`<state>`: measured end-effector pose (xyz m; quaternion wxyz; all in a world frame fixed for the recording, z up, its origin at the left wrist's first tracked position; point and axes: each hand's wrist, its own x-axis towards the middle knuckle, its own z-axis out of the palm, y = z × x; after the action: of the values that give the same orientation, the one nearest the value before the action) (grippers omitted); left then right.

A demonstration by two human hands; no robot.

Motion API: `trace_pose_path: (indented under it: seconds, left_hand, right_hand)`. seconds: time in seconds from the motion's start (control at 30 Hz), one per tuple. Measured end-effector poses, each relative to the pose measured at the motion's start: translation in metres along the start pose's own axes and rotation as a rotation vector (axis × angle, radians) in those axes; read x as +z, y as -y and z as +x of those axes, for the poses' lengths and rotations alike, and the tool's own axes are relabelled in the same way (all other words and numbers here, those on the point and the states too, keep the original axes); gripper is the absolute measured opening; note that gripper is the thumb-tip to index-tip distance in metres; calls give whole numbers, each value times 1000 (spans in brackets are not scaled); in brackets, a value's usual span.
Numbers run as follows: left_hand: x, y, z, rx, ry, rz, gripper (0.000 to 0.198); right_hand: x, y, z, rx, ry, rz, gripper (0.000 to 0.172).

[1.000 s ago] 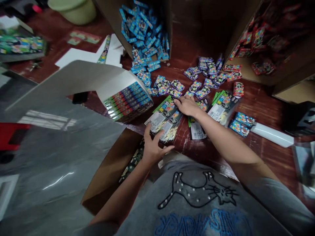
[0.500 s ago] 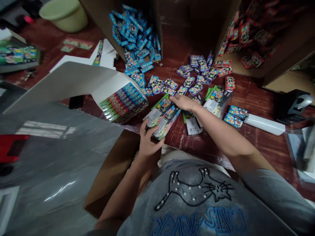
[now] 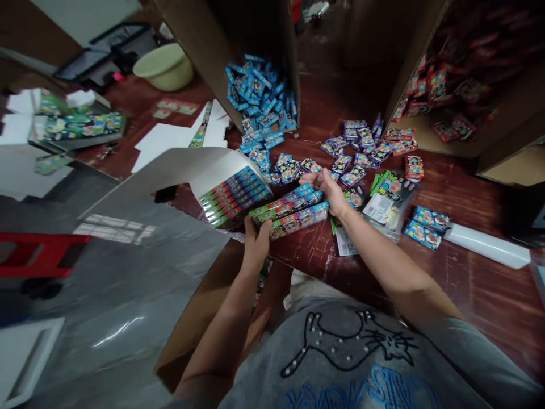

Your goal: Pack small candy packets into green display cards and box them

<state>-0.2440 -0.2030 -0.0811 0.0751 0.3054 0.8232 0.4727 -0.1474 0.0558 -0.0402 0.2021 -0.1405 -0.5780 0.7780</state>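
Observation:
Between both hands I hold a small stack of flat colourful packs (image 3: pixel 290 211), turned on edge and lifted just off the dark red table (image 3: pixel 460 187). My left hand (image 3: pixel 256 238) clasps the near end of the stack. My right hand (image 3: pixel 327 187) grips the far end. Just left of the stack stands a white display box (image 3: pixel 232 193), its flap raised, filled with several upright packs of the same kind. More flat packs (image 3: pixel 385 201) lie on the table under my right forearm.
Small blue packets (image 3: pixel 259 96) spill from a tipped cardboard carton at the back. Purple packets (image 3: pixel 357 145) and red ones (image 3: pixel 434 91) in another carton lie to the right. A brown carton (image 3: pixel 200 318) stands open by my lap. A green bowl (image 3: pixel 164 65) sits far left.
The packs lay flat on the table under my hands a second ago. Now both hands have gathered them, turned them on edge and raised them beside the white box. The camera tilted up.

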Motion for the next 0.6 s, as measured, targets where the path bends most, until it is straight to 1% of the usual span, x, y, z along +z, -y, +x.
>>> trace_pose_path:
  seconds: [0.07,0.1,0.17,0.23,0.3,0.37,0.4,0.47,0.53,0.6]
  left_hand:
    - [9,-8,1,-36,-218,156,75]
    - [12,-11,0,-39,-292,203,78]
    - [17,-13,-4,5,-325,232,82]
    - [14,-13,-9,82,-310,217,87]
    - [6,-15,-12,209,-254,270,97]
    - [-4,-23,-9,312,-146,411,104]
    - [-8,-30,-5,334,-71,500,102]
    - [-13,-45,6,316,70,668,93]
    - [-14,-63,17,283,179,802,84]
    - [-13,-78,22,284,269,880,72]
  right_hand:
    - [2,-5,5,-47,5,-45,71]
    - [2,-7,6,-69,-11,-92,68]
    - [2,-10,7,-73,-33,-172,70]
    - [1,-11,5,-34,-18,-184,76]
    - [0,-10,2,27,29,-169,84]
    - [2,-8,-1,93,46,-174,93]
    - [4,-7,-2,122,48,-179,98]
    - [8,-6,-3,158,66,-157,103]
    - [13,-8,-4,151,120,-103,99]
    - [14,-11,-6,82,139,-84,88]
